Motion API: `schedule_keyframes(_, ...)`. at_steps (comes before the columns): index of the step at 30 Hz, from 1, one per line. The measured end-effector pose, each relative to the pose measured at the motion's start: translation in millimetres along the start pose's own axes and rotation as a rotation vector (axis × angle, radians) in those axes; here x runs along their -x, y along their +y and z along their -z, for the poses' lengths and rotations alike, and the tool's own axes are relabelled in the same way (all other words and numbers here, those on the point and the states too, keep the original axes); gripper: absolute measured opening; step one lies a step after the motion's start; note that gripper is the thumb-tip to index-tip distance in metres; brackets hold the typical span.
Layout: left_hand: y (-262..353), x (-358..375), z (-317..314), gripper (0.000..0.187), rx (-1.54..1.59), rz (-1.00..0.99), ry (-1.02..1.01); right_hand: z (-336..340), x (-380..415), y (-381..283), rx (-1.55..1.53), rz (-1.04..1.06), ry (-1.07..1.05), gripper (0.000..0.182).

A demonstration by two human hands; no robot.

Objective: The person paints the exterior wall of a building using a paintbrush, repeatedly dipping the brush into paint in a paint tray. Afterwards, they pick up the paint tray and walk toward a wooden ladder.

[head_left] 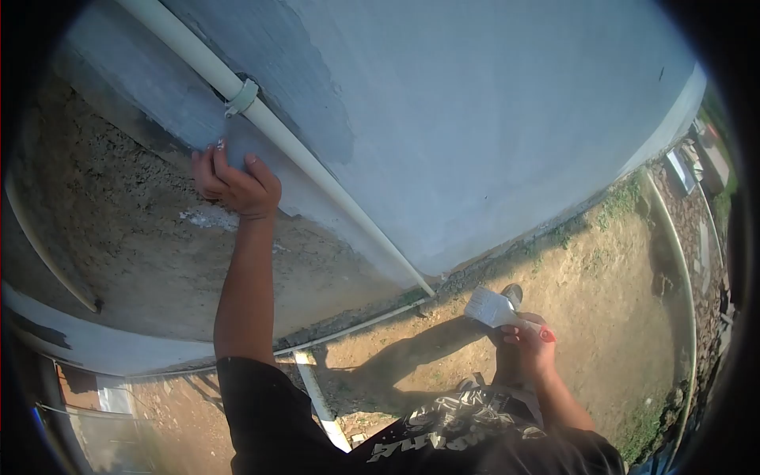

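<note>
black printed t-shirt (491, 443) shows below; left hand (244, 188), its fingers curled and slightly spread, is near a white pipe (321, 174); right hand (532, 348) pinches a flat paintbrush (489, 306).

"What's on the right side?"
"Sunlit dirt (606, 277), a long pale strip (686, 277) curving down, and green grass (645, 431) at lower right."
"And lower left?"
"A reddish-brown board (79, 386) beside a white panel (115, 396)."

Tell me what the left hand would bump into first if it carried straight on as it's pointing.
Probably the wall: the left hand points up at the part just beside the pipe. Sliding along that surface, it would likely reach the pipe. One view can't settle depth.
</note>
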State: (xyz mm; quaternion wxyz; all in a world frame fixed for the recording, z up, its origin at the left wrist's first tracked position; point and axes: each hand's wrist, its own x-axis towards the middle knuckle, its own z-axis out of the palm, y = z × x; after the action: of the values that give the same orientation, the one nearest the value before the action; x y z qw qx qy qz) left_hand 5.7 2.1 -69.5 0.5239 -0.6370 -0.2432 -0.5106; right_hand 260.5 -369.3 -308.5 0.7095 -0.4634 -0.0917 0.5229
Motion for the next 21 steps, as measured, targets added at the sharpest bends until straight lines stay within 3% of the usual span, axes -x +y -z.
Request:
schedule_keyframes(3,-7.9,6.9,-8.7,0.037,0.19,-0.1,0.138,-25.5,-35.6,-2.3,0.179,0.028,-0.106,0.024)
schedule_keyframes(5,-7.7,8.2,-5.3,0.038,0.135,-0.072,0.109,-58.4,-46.6,-11.1,0.115,0.01,-0.18,0.023)
schedule_keyframes(10,-7.3,10.0,-3.3,0.039,0.086,-0.024,0.084,-88.5,-39.7,-17.2,0.194,0.211,-0.257,0.02)
schedule_keyframes(16,-3.5,7.6,-2.1,0.041,0.039,0.01,0.089,-56.6,-14.8,5.2,0.237,0.061,-0.181,0.022)
schedule_keyframes(21,-3.5,9.7,-1.4,0.041,0.002,0.036,0.066,-52.8,-14.6,29.2,0.088,-0.042,-0.134,0.024)
